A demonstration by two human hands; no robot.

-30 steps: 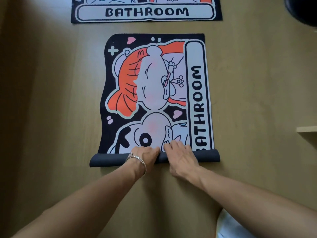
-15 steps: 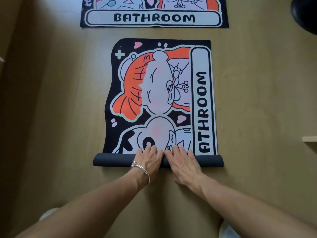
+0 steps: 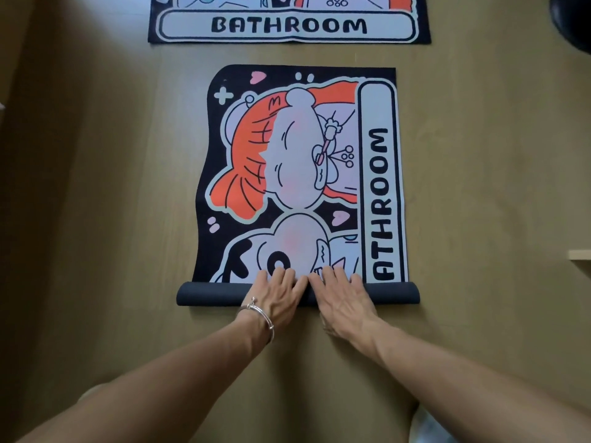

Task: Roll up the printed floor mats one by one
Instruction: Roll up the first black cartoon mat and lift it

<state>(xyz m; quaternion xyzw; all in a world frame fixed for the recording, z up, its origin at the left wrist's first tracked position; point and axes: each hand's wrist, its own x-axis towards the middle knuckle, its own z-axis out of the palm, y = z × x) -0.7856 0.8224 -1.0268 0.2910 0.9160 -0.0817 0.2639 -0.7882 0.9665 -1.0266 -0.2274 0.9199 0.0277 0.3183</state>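
Note:
A printed floor mat (image 3: 300, 174) with a cartoon and the word BATHROOM lies on the wooden floor, its long side running away from me. Its near end is rolled into a dark tube (image 3: 211, 294) that lies across the view. My left hand (image 3: 276, 297), a silver bracelet on its wrist, and my right hand (image 3: 342, 298) rest side by side on the middle of the tube. Both hands are flat, with fingers stretched forward onto the printed face. A second BATHROOM mat (image 3: 287, 25) lies flat beyond the first, cut off by the top edge.
A dark round object (image 3: 572, 20) sits at the top right corner. A pale wooden ledge (image 3: 580, 254) juts in at the right edge. Bare wooden floor (image 3: 479, 155) lies on both sides of the mat.
The tube has rolled a little further away from me, covering the B of BATHROOM. My fingers went from curled on the roll to stretched flat over it.

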